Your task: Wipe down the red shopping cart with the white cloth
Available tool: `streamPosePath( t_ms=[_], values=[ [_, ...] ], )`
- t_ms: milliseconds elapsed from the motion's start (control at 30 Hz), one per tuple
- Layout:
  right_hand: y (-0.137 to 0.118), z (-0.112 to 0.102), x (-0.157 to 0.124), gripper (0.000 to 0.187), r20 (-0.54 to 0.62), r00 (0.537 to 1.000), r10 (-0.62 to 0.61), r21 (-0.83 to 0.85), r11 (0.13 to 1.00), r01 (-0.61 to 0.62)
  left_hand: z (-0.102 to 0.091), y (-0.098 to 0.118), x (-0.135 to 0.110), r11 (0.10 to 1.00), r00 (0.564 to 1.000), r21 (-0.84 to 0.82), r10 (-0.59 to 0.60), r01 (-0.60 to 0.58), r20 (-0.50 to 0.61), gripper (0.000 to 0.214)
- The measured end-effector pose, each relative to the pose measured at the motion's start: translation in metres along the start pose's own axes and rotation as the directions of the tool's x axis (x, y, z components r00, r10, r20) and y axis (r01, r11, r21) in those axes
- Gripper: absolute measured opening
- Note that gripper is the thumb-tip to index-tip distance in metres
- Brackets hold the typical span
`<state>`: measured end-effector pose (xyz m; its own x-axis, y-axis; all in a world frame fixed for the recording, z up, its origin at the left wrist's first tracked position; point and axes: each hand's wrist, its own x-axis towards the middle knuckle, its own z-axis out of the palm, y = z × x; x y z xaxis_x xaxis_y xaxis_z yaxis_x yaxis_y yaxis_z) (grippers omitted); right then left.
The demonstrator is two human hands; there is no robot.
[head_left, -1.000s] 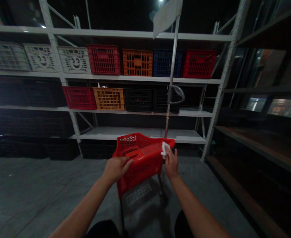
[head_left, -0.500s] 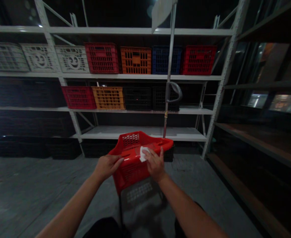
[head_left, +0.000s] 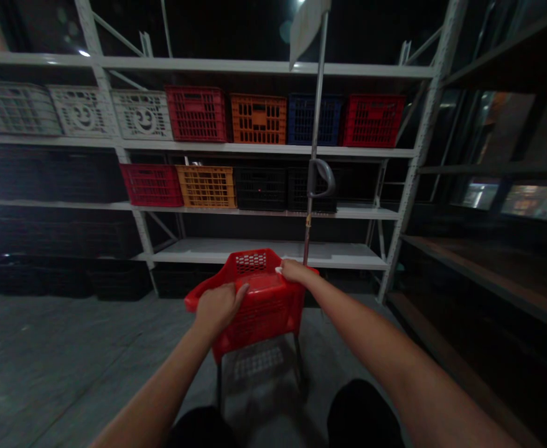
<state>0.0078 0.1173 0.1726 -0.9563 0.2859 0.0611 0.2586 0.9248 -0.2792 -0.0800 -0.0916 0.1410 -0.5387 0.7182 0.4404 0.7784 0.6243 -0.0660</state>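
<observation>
The left hand (head_left: 217, 305) rests on the near edge of a red cart (head_left: 261, 320); the right hand (head_left: 294, 271), toward its right corner, holds a white cloth (head_left: 279, 270) (mostly hidden). Behind, coloured crates (head_left: 259, 118) line a shelf (head_left: 264, 149).

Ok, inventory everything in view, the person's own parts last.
Cart: one, red, centre
Wipe: one, white, cart's right side, mostly hidden
Pole: one, silver, beyond the cart
Plate: one, whitish, atop the pole
Loop handle: one, grey, midway up the pole
Main rack: one, pale, behind the cart
White crates: at least three, white, upper row
Red crates: three, red, two upper, one lower
Orange crate: one, orange, upper row
Blue crate: one, blue, upper row
Yellow crate: one, yellow, lower row
Black crates: at least two, black, lower row
Side rack: one, dark, right
Floor: one, grey, below
Left hand: one, bare, on the cart
Right hand: one, bare, holding the wipe
Knees: two, black-clad, bottom
</observation>
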Motion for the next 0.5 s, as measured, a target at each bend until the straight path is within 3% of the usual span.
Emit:
streamPosePath(
  t_ms=[133,333,500],
  values=[
    [0.003,-0.010,-0.013,0.022,0.036,0.994,-0.107,-0.051,0.993,0.109,0.004,-0.005,0.004,0.994,0.995,0.060,-0.097,0.096,0.020,0.073],
    [0.038,-0.024,-0.051,0.020,0.088,0.971,-0.222,-0.109,0.967,0.231,0.000,-0.040,-0.001,0.997,0.995,-0.004,-0.070,0.071,0.077,0.067],
    [0.055,-0.023,-0.055,0.015,0.042,0.905,-0.423,-0.281,0.864,0.417,0.002,-0.054,-0.004,0.998,0.993,-0.010,-0.068,0.070,0.093,0.068]
  ],
)
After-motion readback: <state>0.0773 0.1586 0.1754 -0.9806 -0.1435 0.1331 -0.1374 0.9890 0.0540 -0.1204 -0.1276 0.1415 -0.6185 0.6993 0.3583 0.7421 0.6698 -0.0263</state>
